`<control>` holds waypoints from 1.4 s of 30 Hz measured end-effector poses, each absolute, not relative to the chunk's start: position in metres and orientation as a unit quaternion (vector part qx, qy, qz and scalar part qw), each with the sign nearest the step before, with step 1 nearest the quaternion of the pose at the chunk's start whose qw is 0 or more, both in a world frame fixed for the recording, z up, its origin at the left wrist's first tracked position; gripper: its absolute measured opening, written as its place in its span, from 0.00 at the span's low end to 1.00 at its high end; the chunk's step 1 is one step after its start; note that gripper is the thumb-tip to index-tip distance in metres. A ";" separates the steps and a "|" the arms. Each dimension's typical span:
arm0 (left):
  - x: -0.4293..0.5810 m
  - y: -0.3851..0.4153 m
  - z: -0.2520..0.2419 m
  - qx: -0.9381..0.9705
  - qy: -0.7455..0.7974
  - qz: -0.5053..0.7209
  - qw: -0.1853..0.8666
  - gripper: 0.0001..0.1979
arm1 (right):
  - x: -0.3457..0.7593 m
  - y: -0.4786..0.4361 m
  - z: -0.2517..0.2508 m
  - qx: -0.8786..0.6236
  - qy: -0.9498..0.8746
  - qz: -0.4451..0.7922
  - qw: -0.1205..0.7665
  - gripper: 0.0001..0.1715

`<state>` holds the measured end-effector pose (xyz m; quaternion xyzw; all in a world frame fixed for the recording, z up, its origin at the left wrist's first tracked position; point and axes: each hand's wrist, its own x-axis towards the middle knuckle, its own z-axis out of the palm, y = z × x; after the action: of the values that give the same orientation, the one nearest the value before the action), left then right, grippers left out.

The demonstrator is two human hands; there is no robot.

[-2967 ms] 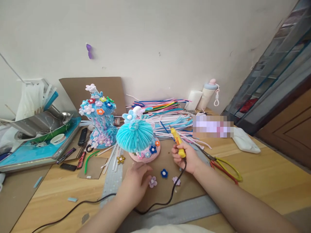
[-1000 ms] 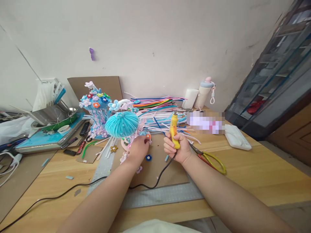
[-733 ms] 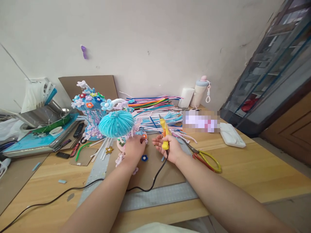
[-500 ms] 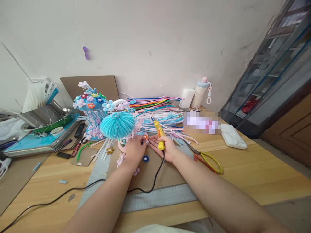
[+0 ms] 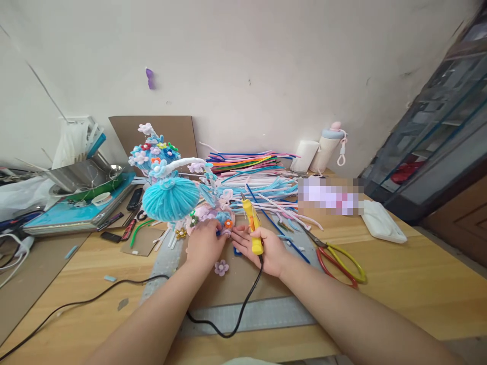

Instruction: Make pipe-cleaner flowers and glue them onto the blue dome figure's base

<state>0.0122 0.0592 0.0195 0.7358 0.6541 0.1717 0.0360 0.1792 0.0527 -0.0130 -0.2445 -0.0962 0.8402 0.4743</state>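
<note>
My left hand (image 5: 206, 242) has its fingers closed at the flowered base of a pipe-cleaner ornament; a small dark blue piece shows by its fingertips. The ornament has a fluffy turquoise dome (image 5: 171, 197) under a white curved stem, and an orange flower (image 5: 228, 223) on its pink base. My right hand (image 5: 266, 248) is palm up, with a yellow corded hot glue gun (image 5: 252, 223) held between thumb and palm, its metal tip pointing away. The right fingertips reach close to the base, partly over a blue flower (image 5: 237, 251). A lilac flower (image 5: 221, 267) lies on the cardboard (image 5: 262, 284).
Red-and-yellow-handled scissors (image 5: 342, 261) lie to the right, near a white flat case (image 5: 382, 221). Bundled pipe cleaners (image 5: 254, 175) fill the back. A second flowered ornament (image 5: 154, 152) stands behind the dome. A metal bowl (image 5: 81, 175) rests at left; the black cord (image 5: 95, 291) crosses the table.
The view has shifted, so the surroundings sit further right. The turquoise dome has moved left and the ornament has turned, showing more of its pink base. The glue gun stays in my right hand.
</note>
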 end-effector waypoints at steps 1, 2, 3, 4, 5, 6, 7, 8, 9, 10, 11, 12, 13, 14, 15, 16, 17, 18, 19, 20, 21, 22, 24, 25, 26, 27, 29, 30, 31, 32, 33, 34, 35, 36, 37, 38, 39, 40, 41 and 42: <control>0.011 0.058 0.018 0.731 0.659 0.173 0.034 0.09 | 0.180 0.052 -0.012 -0.248 -0.091 0.838 0.477 0.19; 0.010 0.058 0.017 0.730 0.661 0.174 0.035 0.09 | 0.182 0.052 -0.011 -0.249 -0.087 0.835 0.482 0.18; 0.009 0.057 0.015 0.730 0.660 0.174 0.039 0.10 | 0.184 0.052 -0.011 -0.250 -0.086 0.832 0.488 0.18; 0.008 0.057 0.014 0.731 0.658 0.175 0.044 0.10 | 0.186 0.053 -0.010 -0.250 -0.087 0.828 0.494 0.17; 0.007 0.058 0.013 0.732 0.657 0.176 0.049 0.11 | 0.188 0.053 -0.009 -0.252 -0.089 0.824 0.500 0.17; 0.007 0.058 0.012 0.732 0.656 0.177 0.054 0.11 | 0.190 0.054 -0.009 -0.255 -0.091 0.819 0.506 0.17; 0.006 0.058 0.011 0.731 0.656 0.179 0.057 0.11 | 0.191 0.055 -0.009 -0.258 -0.091 0.815 0.511 0.17; 0.006 0.059 0.010 0.731 0.655 0.181 0.060 0.11 | 0.192 0.057 -0.009 -0.261 -0.090 0.812 0.514 0.16; 0.006 0.059 0.010 0.732 0.654 0.183 0.061 0.11 | 0.193 0.058 -0.009 -0.262 -0.089 0.812 0.514 0.16; 0.006 0.059 0.010 0.733 0.651 0.186 0.060 0.11 | 0.193 0.058 -0.010 -0.261 -0.089 0.812 0.514 0.16; 0.006 0.060 0.009 0.734 0.649 0.190 0.056 0.11 | 0.193 0.059 -0.010 -0.258 -0.092 0.814 0.512 0.16; 0.007 0.060 0.009 0.733 0.649 0.196 0.050 0.11 | 0.193 0.059 -0.011 -0.256 -0.095 0.815 0.511 0.16; 0.007 0.060 0.009 0.732 0.649 0.203 0.042 0.10 | 0.193 0.060 -0.012 -0.255 -0.100 0.816 0.509 0.15; 0.007 0.061 0.009 0.730 0.649 0.211 0.036 0.10 | 0.193 0.060 -0.013 -0.255 -0.103 0.816 0.508 0.15; 0.007 0.061 0.008 0.729 0.647 0.221 0.033 0.09 | 0.193 0.060 -0.013 -0.257 -0.105 0.815 0.508 0.15; 0.007 0.062 0.008 0.730 0.643 0.229 0.032 0.07 | 0.193 0.060 -0.014 -0.259 -0.105 0.814 0.509 0.15; 0.007 0.062 0.007 0.734 0.636 0.237 0.035 0.07 | 0.194 0.060 -0.014 -0.262 -0.105 0.812 0.512 0.15; 0.007 0.063 0.007 0.740 0.626 0.243 0.038 0.06 | 0.195 0.061 -0.014 -0.264 -0.103 0.809 0.515 0.15; 0.007 0.064 0.006 0.746 0.617 0.246 0.039 0.06 | 0.195 0.061 -0.014 -0.265 -0.100 0.807 0.518 0.15; 0.007 0.064 0.006 0.752 0.611 0.247 0.040 0.06 | 0.196 0.062 -0.014 -0.266 -0.097 0.805 0.522 0.15; 0.007 0.064 0.005 0.756 0.606 0.246 0.039 0.06 | 0.197 0.063 -0.014 -0.266 -0.093 0.803 0.525 0.16; 0.007 0.064 0.005 0.759 0.602 0.244 0.038 0.06 | 0.198 0.063 -0.014 -0.266 -0.090 0.801 0.529 0.16; 0.007 0.063 0.005 0.763 0.600 0.239 0.037 0.07 | 0.199 0.064 -0.014 -0.265 -0.087 0.797 0.535 0.16; 0.006 0.063 0.006 0.765 0.598 0.237 0.037 0.07 | 0.200 0.065 -0.014 -0.265 -0.087 0.796 0.538 0.16; 0.005 0.062 0.006 0.767 0.596 0.236 0.037 0.07 | 0.201 0.066 -0.015 -0.266 -0.087 0.794 0.541 0.16; 0.004 0.061 0.006 0.768 0.595 0.236 0.035 0.07 | 0.202 0.066 -0.016 -0.267 -0.085 0.791 0.544 0.15; 0.003 0.060 0.007 0.768 0.592 0.242 0.028 0.06 | 0.203 0.068 -0.019 -0.269 -0.081 0.787 0.549 0.15; 0.002 0.059 0.006 0.767 0.593 0.246 0.023 0.06 | 0.204 0.068 -0.020 -0.268 -0.080 0.786 0.551 0.15; 0.002 0.059 0.006 0.764 0.594 0.251 0.019 0.05 | 0.204 0.068 -0.021 -0.267 -0.081 0.786 0.552 0.14; 0.001 0.060 0.005 0.761 0.596 0.255 0.015 0.04 | 0.204 0.069 -0.022 -0.266 -0.081 0.786 0.552 0.14; 0.001 0.060 0.004 0.758 0.599 0.258 0.014 0.04 | 0.204 0.069 -0.022 -0.267 -0.082 0.787 0.550 0.14; 0.001 0.061 0.004 0.755 0.601 0.260 0.013 0.04 | 0.203 0.068 -0.022 -0.269 -0.082 0.787 0.549 0.14; 0.001 0.062 0.003 0.753 0.604 0.262 0.014 0.05 | 0.203 0.068 -0.021 -0.273 -0.083 0.787 0.548 0.14; 0.001 0.064 0.002 0.751 0.605 0.264 0.016 0.04 | 0.202 0.067 -0.020 -0.282 -0.084 0.783 0.548 0.13; 0.001 0.065 0.002 0.749 0.606 0.266 0.019 0.04 | 0.202 0.066 -0.018 -0.296 -0.087 0.776 0.550 0.13; 0.001 0.065 0.002 0.747 0.608 0.267 0.022 0.04 | 0.202 0.066 -0.016 -0.313 -0.091 0.767 0.552 0.13; 0.001 0.064 0.003 0.747 0.608 0.269 0.026 0.03 | 0.202 0.066 -0.013 -0.330 -0.096 0.758 0.554 0.13; 0.002 0.062 0.005 0.748 0.604 0.272 0.035 0.04 | 0.204 0.065 -0.011 -0.347 -0.101 0.748 0.557 0.13; 0.002 0.058 0.008 0.755 0.594 0.274 0.051 0.04 | 0.205 0.065 -0.008 -0.360 -0.108 0.739 0.560 0.13; 0.003 0.053 0.011 0.765 0.577 0.275 0.076 0.03 | 0.207 0.065 -0.005 -0.367 -0.114 0.730 0.564 0.13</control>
<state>0.0034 0.0526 0.0107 0.7654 0.5767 0.2753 0.0763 0.2069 0.0654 -0.0049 -0.3675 -0.1143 0.7302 0.5645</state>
